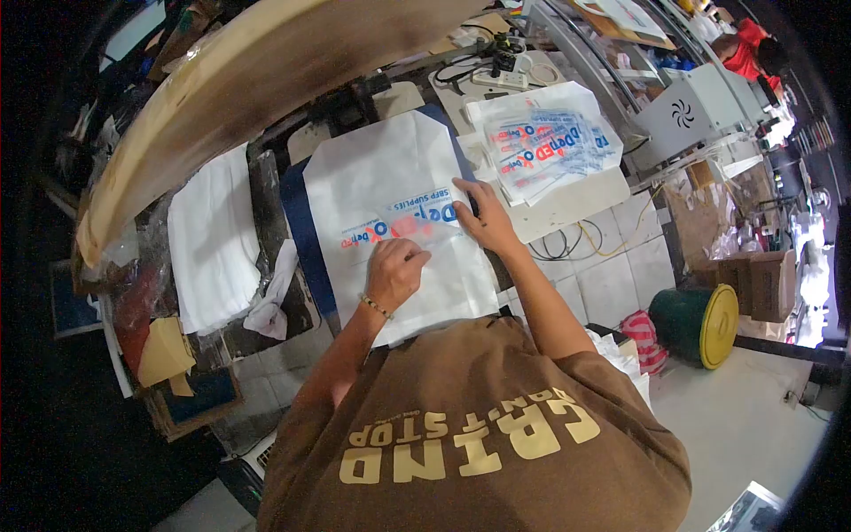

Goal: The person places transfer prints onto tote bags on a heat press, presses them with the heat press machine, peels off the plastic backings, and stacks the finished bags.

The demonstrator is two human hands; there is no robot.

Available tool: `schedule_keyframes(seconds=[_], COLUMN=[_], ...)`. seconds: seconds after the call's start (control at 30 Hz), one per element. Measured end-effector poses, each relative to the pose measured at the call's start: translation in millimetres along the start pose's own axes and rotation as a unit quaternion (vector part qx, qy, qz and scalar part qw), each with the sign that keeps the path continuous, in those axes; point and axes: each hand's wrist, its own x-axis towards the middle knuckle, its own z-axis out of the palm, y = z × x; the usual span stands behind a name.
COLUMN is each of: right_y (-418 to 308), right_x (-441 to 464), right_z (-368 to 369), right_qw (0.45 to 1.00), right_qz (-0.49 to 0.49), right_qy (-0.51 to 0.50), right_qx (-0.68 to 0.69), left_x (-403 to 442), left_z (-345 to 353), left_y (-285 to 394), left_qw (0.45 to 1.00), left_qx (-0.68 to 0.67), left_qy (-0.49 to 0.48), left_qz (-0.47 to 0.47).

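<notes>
A white sheet (381, 168) with blue and red lettering lies over a dark blue board (306, 239) in front of my body. My left hand (396, 273), with a beaded bracelet at the wrist, rests on the sheet beside the print. Its fingers are curled together, and anything between them is hidden. On the sheet's right part lies my right hand (486, 218), thumb and index finger apart, touching it near its right edge. More printed white sheets (558, 146) are piled up at the right.
At the left is a stack of white material (215, 239). A large pale curved object (266, 71) crosses the upper left. Cables and a power strip (501, 80) lie at the top. A grey machine (687, 115), a green bin (678, 324) and a person in red (749, 49) are right.
</notes>
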Motion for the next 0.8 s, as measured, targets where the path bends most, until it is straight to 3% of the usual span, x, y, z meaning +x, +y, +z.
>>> schedule_keyframes(seconds=[0.8], right_y=[-9.6], right_x=[-1.0], right_z=[-3.0], right_qw=[1.0], right_qz=[-0.026], right_qy=[0.01], right_qx=[-0.015], left_x=[-42.9], left_z=[-39.4], left_y=[8.1], left_qw=[0.986], left_qx=[-0.078], left_qy=[-0.145], left_qz=[-0.037])
